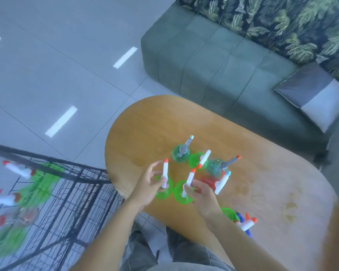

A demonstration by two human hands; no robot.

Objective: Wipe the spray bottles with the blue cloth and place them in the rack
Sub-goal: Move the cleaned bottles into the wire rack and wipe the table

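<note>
Both hands are on bottles at once, and that is where I see trouble. The left hand point(148, 184) has its thumb and fingers curled loosely round the white trigger head of a green spray bottle point(163, 189) standing near the table's edge; how firmly it grips I cannot tell. The right hand point(202, 196) pinches the neck of a second green bottle point(183, 192) just beside the first, fingers closed on the white sprayer.

Lifting either by the head alone could let the body swing and knock its neighbours, because the cluster is tight: just beyond the right hand's knuckles stands a red bottle point(210, 182) with a white sprayer, and past that another green one point(198, 160) and two bluish-green bottles with grey heads point(181, 152) point(216, 167), all nearly touching. A tipped bottle could roll off the rounded end of the wooden table point(262, 182).

The blue cloth point(245, 224) seems to lie under the right forearm, beside one more green bottle point(230, 214), so neither hand has it; a bottle taken now might go unwiped.

The black wire rack point(70, 184) stands left of the left hand, below table height, already holding several bottles point(18, 170), blurred. Its rim sits close to the table edge and could catch a base on the way across.
</note>
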